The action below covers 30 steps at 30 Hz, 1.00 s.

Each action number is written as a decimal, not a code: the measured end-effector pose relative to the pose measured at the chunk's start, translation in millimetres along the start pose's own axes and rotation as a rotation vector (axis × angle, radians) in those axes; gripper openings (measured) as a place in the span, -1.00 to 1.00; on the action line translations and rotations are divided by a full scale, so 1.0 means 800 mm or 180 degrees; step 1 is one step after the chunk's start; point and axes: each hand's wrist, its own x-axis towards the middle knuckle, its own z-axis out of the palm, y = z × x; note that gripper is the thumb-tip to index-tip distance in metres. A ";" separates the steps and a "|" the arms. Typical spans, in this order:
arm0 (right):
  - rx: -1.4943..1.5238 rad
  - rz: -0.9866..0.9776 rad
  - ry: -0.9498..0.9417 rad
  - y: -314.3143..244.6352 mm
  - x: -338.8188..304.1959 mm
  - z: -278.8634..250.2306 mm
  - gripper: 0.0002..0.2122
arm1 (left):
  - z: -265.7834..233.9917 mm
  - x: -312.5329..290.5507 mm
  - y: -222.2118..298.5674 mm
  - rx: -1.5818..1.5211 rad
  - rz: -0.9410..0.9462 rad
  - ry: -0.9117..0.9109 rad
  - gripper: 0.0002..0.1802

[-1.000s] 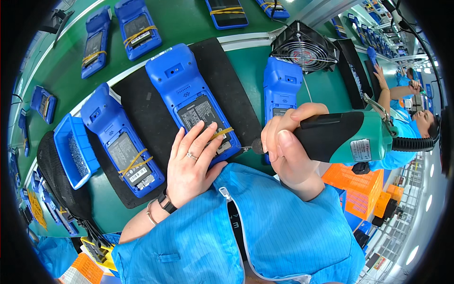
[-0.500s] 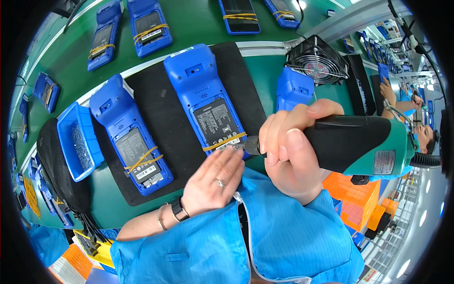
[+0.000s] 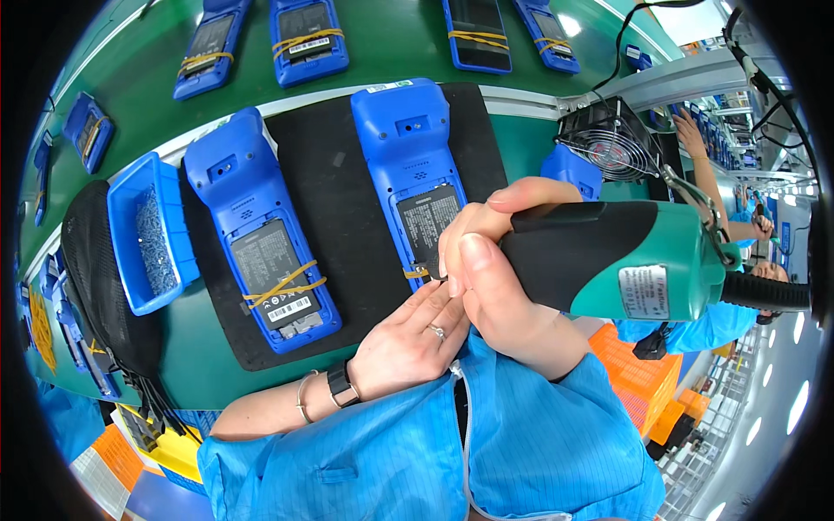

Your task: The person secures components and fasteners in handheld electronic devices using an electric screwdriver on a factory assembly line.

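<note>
My right hand (image 3: 499, 278) grips a green and black electric screwdriver (image 3: 625, 256), whose tip points down at the lower end of a blue handheld terminal (image 3: 408, 165) lying back-up on a black mat (image 3: 339, 208). My left hand (image 3: 408, 343), wearing a ring and a wristwatch, rests at that terminal's lower edge right under the tool tip; its fingertips are hidden by my right hand. A second blue terminal (image 3: 256, 234) with yellow rubber bands lies to the left on the same mat.
A blue tray of small screws (image 3: 148, 230) stands left of the mat. Several more blue terminals (image 3: 308, 35) lie on the green belt behind. A black fan (image 3: 612, 139) sits at right; another worker's arm (image 3: 704, 174) reaches in beyond it. Orange bins (image 3: 647, 365) lie below right.
My left hand slid off the terminal's face down to its lower edge. My right hand brought the screwdriver closer, its tip now at the terminal's bottom end.
</note>
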 end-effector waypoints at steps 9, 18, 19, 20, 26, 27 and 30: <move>0.0028 -0.0027 -0.0030 0.002 0.000 -0.001 -0.69 | -0.002 0.001 -0.001 -0.0056 -0.0043 -0.0055 -0.69; 0.0009 0.0099 -0.0056 -0.007 0.002 0.001 -0.67 | 0.000 0.001 -0.002 -0.0054 -0.0006 0.0009 -0.67; -0.0025 0.0083 -0.0019 -0.008 0.001 0.002 -0.67 | 0.000 0.001 -0.002 -0.0050 -0.0009 0.0010 -0.67; -0.0022 0.0081 -0.0022 -0.006 0.000 0.002 -0.67 | 0.000 0.001 -0.002 -0.0063 -0.0018 0.0010 -0.66; 0.0037 -0.0064 0.0065 -0.002 -0.005 0.002 -0.69 | 0.002 0.000 -0.002 -0.0073 -0.0042 -0.0024 -0.65; 0.0088 -0.0053 0.0063 -0.002 -0.004 0.001 -0.69 | 0.002 0.000 -0.002 -0.0081 -0.0050 -0.0009 -0.65; 0.0188 -0.0020 0.0099 -0.002 -0.005 0.001 -0.70 | 0.001 0.001 -0.003 -0.0073 -0.0039 -0.0020 -0.65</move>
